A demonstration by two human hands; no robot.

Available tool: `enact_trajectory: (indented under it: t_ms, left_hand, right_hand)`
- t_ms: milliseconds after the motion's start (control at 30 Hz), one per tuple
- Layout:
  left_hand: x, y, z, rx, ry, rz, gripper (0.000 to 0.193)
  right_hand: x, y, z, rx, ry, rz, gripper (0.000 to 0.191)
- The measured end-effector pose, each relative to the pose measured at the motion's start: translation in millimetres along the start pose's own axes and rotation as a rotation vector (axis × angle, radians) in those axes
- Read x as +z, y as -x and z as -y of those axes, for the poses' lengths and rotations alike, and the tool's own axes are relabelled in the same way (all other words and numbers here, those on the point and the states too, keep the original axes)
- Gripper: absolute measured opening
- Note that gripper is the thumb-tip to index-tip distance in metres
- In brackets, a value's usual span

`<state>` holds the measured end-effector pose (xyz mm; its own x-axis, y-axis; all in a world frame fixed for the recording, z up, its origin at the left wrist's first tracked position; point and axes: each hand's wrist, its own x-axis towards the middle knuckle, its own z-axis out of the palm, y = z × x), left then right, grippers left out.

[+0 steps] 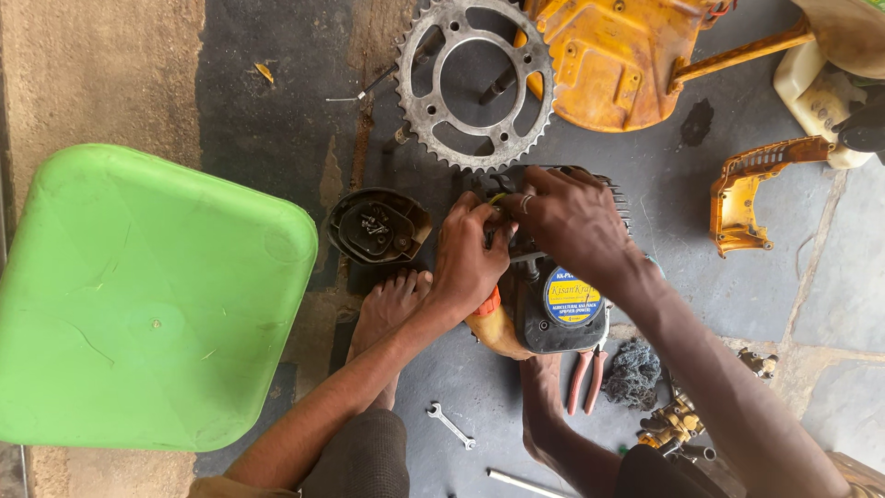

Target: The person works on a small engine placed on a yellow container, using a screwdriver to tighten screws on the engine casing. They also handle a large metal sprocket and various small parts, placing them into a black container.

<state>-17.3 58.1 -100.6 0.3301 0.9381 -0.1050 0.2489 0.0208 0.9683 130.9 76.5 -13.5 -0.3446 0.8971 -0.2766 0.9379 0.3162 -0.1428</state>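
A small black engine [553, 318] with cooling fins and a round blue-and-yellow label stands on the dark floor between my bare feet. My left hand [466, 258] grips its left side, fingers curled around a part near the top. My right hand [572, 221], with a ring on one finger, lies over the top of the engine, fingertips meeting the left hand's. What the fingers pinch is hidden. An orange part [493, 327] sticks out under my left wrist.
A large toothed sprocket [475, 83] lies just beyond the engine. Left of it sits a black cover [378, 226] holding several screws. A green plastic stool [147, 295] fills the left. Orange housings [608, 60], red-handled pliers [585, 378], a small spanner [450, 425], steel wool [632, 373] and brass fittings [673, 424] lie around.
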Motion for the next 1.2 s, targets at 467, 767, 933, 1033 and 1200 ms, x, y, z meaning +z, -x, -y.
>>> enact_trajectory:
  t_ms: [467, 767, 933, 1033, 1200]
  left_hand:
    - [-1, 2, 3, -0.014, 0.013, 0.001, 0.016]
    - [5, 0, 1, -0.008, -0.033, -0.028, 0.014]
    - [4, -2, 1, 0.002, -0.013, -0.030, 0.014]
    - [2, -3, 2, 0.009, 0.007, -0.020, 0.014]
    - [5, -4, 0, -0.074, 0.057, 0.006, 0.012]
  right_hand:
    - [-6, 3, -10, -0.139, -0.098, -0.046, 0.026]
    - [4, 6, -16, 0.008, -0.271, -0.025, 0.019]
    - [15, 8, -23, 0.039, -0.395, -0.037, 0.019]
    - [21, 8, -29, -0.051, -0.466, -0.101, 0.021]
    - [24, 12, -33, -0.030, -0.541, -0.083, 0.030]
